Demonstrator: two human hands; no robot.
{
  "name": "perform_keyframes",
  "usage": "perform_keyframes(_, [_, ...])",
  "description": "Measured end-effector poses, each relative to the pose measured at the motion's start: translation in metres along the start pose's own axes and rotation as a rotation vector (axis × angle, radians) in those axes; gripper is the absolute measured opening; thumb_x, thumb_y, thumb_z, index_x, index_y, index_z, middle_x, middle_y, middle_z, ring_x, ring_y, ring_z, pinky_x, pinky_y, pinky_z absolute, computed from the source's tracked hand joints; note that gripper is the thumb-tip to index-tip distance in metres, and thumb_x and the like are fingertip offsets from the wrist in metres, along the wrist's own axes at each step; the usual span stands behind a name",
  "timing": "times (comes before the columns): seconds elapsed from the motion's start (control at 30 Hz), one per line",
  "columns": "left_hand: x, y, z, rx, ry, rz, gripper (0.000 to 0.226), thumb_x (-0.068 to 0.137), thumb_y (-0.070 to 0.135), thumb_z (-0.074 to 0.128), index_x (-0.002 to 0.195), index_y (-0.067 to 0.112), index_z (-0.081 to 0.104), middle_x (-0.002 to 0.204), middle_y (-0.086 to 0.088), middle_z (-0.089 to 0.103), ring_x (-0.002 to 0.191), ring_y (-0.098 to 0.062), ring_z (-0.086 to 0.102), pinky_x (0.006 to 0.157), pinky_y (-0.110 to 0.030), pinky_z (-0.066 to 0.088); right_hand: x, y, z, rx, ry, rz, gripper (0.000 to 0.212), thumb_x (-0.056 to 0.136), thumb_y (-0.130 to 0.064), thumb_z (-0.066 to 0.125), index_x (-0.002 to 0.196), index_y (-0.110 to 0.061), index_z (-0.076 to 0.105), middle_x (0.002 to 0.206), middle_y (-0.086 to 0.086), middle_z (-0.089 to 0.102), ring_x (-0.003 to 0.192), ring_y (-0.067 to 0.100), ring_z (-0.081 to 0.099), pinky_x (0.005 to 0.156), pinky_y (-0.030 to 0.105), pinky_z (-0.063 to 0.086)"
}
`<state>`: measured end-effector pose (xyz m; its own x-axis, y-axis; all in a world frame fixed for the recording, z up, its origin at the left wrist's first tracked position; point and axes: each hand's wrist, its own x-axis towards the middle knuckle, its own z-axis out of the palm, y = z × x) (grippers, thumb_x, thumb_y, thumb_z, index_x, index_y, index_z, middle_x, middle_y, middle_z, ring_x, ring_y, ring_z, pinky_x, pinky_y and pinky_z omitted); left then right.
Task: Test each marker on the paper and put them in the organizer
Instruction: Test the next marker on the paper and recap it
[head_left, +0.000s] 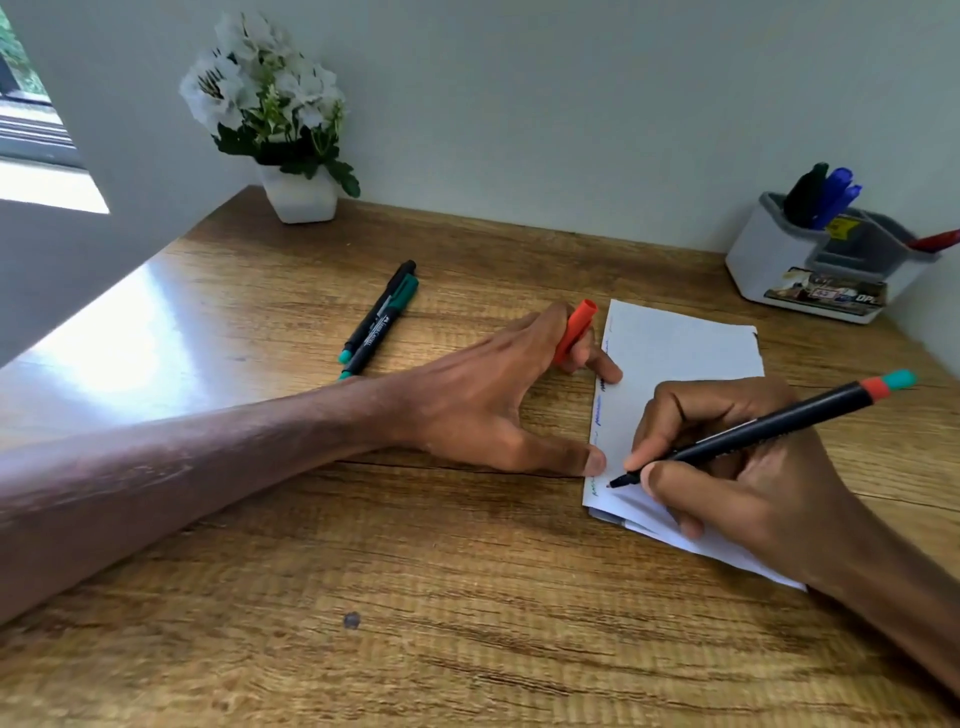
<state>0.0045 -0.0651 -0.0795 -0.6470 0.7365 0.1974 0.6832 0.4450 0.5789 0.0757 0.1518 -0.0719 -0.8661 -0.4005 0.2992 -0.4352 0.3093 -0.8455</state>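
Marker (769, 426) is clamped in the grip of the right hand (753, 483), uncapped tip touching the paper (675, 348) near its left edge, evidently for a test stroke. Left hand (483, 405) pins that edge steady, its grip pinching the red cap (574, 335), presumably for recapping. Organizer (763, 260) stands well apart, far right.

Light: bright daylight is admitted from the window (31, 130), upper left.
Glare: a white sheen is thrown on the table (119, 338).
Blur: the organizer (769, 260) is rendered soft.
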Motion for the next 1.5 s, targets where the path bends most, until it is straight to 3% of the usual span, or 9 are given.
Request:
perform_keyframes(0.2, [-0.0006, -0.0004, -0.0001, -0.006, 0.012, 0.0, 0.06, 0.083, 0.046, 0.081, 0.113, 0.016, 0.038, 0.136, 0.017, 0.056, 0.132, -0.003, 0.046, 0.112, -0.038, 0.04, 0.0, -0.0013, 0.0029, -0.041, -0.011, -0.011, 0.011, 0.068, -0.024, 0.066, 0.063, -0.015, 0.07, 0.058, 0.007, 0.065, 0.046, 0.006, 0.053, 0.046, 0.019, 0.039])
perform_keyframes(0.5, [-0.0002, -0.0007, -0.0003, 0.004, 0.016, -0.001, 0.06, 0.083, 0.047, 0.08, 0.114, 0.018, 0.038, 0.137, 0.016, 0.057, 0.132, -0.003, 0.047, 0.113, -0.038, 0.039, 0.0009, -0.0019, 0.0039, -0.079, -0.022, -0.021, 0.013, 0.068, -0.025, 0.066, 0.065, -0.015, 0.073, 0.058, -0.009, 0.066, 0.049, 0.003, 0.057, 0.047, 0.012, 0.041])
perform_keyframes(0.8, [-0.0001, -0.0009, -0.0009, -0.008, 0.015, 0.01, 0.058, 0.084, 0.045, 0.08, 0.114, 0.017, 0.038, 0.137, 0.014, 0.057, 0.133, -0.004, 0.047, 0.113, -0.039, 0.039, 0.0011, -0.0026, 0.0035, -0.085, -0.002, -0.005, 0.012, 0.068, -0.026, 0.067, 0.066, -0.016, 0.074, 0.058, -0.004, 0.068, 0.048, 0.004, 0.057, 0.046, 0.013, 0.042])
perform_keyframes(0.93, [-0.0006, -0.0008, -0.0015, -0.01, 0.013, 0.006, 0.058, 0.084, 0.044, 0.08, 0.114, 0.019, 0.038, 0.138, 0.014, 0.057, 0.133, -0.004, 0.046, 0.114, -0.038, 0.038, 0.0017, -0.0037, 0.0035, -0.086, 0.002, 0.009, 0.005, 0.069, -0.01, 0.073, 0.065, -0.013, 0.073, 0.058, -0.001, 0.068, 0.048, 0.004, 0.058, 0.047, 0.014, 0.043])
perform_keyframes(1.03, [-0.0005, -0.0005, -0.0009, -0.011, 0.012, 0.006, 0.058, 0.084, 0.045, 0.08, 0.113, 0.019, 0.038, 0.137, 0.015, 0.057, 0.133, -0.004, 0.047, 0.114, -0.04, 0.039, 0.0014, -0.0036, 0.0038, -0.098, 0.011, 0.013, 0.012, 0.07, -0.001, 0.068, 0.065, -0.011, 0.073, 0.055, -0.006, 0.066, 0.045, 0.004, 0.057, 0.046, 0.012, 0.042])
perform_keyframes(1.5, [-0.0003, -0.0006, -0.0002, -0.011, 0.009, 0.006, 0.054, 0.085, 0.042, 0.079, 0.112, 0.023, 0.036, 0.138, 0.016, 0.057, 0.134, -0.002, 0.046, 0.116, -0.038, 0.037, 0.001, -0.0029, 0.0043, -0.097, 0.052, 0.027, 0.01, 0.072, -0.001, 0.068, 0.066, -0.008, 0.072, 0.051, -0.013, 0.063, 0.044, 0.002, 0.058, 0.048, 0.01, 0.042])
